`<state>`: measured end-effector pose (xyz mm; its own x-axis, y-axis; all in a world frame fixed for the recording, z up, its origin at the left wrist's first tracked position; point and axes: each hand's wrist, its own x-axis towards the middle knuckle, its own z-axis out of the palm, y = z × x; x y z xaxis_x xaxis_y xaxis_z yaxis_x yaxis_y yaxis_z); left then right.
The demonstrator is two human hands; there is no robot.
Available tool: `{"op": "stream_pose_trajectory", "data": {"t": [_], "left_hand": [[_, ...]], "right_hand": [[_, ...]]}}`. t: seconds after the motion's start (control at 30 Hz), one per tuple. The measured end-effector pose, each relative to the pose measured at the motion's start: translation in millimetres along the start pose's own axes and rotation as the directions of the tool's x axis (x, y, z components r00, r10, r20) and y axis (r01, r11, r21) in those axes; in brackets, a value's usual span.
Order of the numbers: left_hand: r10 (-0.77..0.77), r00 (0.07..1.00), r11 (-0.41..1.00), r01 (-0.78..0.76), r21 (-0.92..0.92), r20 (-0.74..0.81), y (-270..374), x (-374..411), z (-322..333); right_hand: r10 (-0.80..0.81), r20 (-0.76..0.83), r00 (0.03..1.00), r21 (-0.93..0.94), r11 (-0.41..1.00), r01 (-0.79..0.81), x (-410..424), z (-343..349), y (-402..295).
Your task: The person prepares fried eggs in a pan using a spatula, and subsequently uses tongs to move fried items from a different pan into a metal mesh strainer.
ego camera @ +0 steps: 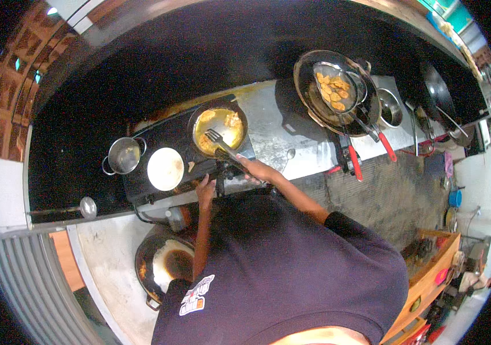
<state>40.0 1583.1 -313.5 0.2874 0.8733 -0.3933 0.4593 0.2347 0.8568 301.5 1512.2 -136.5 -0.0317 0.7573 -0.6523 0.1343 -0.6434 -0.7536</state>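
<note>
My right hand [259,170] is closed on the handle of a slotted turner [214,136], whose slotted head reaches into a frying pan [244,144] with yellowish oil. Several golden-brown pieces of food [233,120] lie in the oil. A second dark handle or tool shows beside the turner; I cannot tell which. My left hand [206,188] is at the front edge of the stove [193,166], near its knobs, with at least one finger extended; whether it touches anything is unclear. A white round plate or bowl [165,169] sits to the left of the pan.
A two-handled metal pot [124,156] stands at the left. On the right, red-handled strainers, one with fried pieces [337,92], rest over a large wok [303,92] on the metal counter [267,125]. A metal pot [390,108] stands beyond. Another wok [144,254] is at lower left.
</note>
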Motion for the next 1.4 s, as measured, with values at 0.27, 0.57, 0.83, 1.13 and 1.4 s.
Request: {"op": "stream_pose_trajectory", "data": {"t": [0.27, 0.57, 0.83, 1.13, 1.4], "left_hand": [[0.028, 0.999, 0.993, -0.03, 0.114, 0.015, -22.8, 16.2, 8.4], [0.462, 0.854, 0.437, -0.453, 0.777, 0.238, -52.1, 31.5, 2.4], [0.532, 0.814, 0.795, -0.384, 0.47, -0.235, -30.5, 9.7, 17.8], [0.078, 0.988, 0.994, -0.088, -0.071, -0.137, 29.3, -21.6, 10.1], [-0.087, 0.988, 0.995, 0.078, 0.069, 0.131, 75.9, -45.4, 1.9]], "right_hand": [[-0.014, -0.024, 1.0, 0.027, 1.0, 0.014, -2.5, -0.9, -0.6], [0.024, -0.006, 1.0, 0.02, 1.0, -0.024, 3.1, -1.5, 4.9], [0.076, -0.02, 0.997, 0.003, 0.997, -0.076, -8.2, -1.7, -3.9], [0.072, -0.035, 0.997, 0.06, 0.996, -0.07, 6.5, 0.8, 9.2], [0.038, -0.097, 0.995, -0.287, 0.956, -0.065, 24.5, -29.8, -3.2]]}}
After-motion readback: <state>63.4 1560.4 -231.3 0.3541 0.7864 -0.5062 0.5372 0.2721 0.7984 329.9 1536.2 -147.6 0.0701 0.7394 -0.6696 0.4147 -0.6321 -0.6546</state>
